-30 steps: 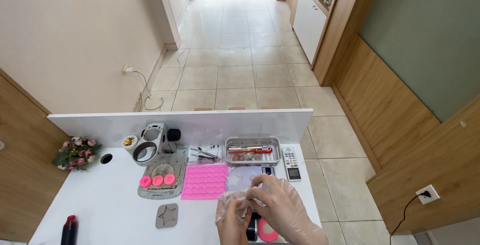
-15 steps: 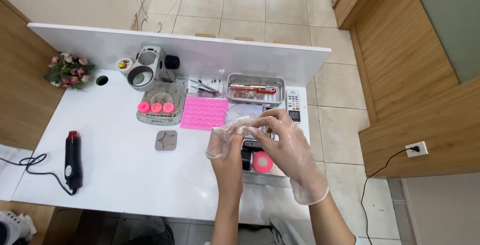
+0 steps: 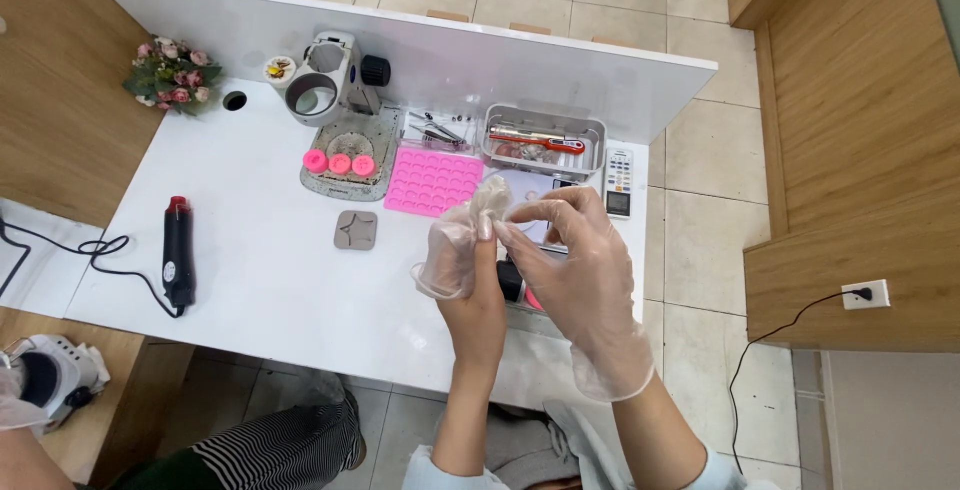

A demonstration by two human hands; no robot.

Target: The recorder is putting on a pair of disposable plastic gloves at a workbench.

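Clear plastic glove (image 3: 455, 245) sits half pulled over the left hand (image 3: 472, 270), its fingertip pinched by the already gloved right hand (image 3: 570, 260), above the tabletop's (image 3: 270, 280) near edge, just in front of the pink mold (image 3: 433, 181)

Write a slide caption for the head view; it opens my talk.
Over a white table, the gloved right hand pulls a clear glove onto the left hand.

White table (image 3: 260, 280) with a low white back panel (image 3: 450, 50) - beige tiled floor (image 3: 700, 150) beyond. Wood-panelled walls (image 3: 860, 100) on both sides; socket (image 3: 862, 295) with black cable on the right one. Even light, soft.
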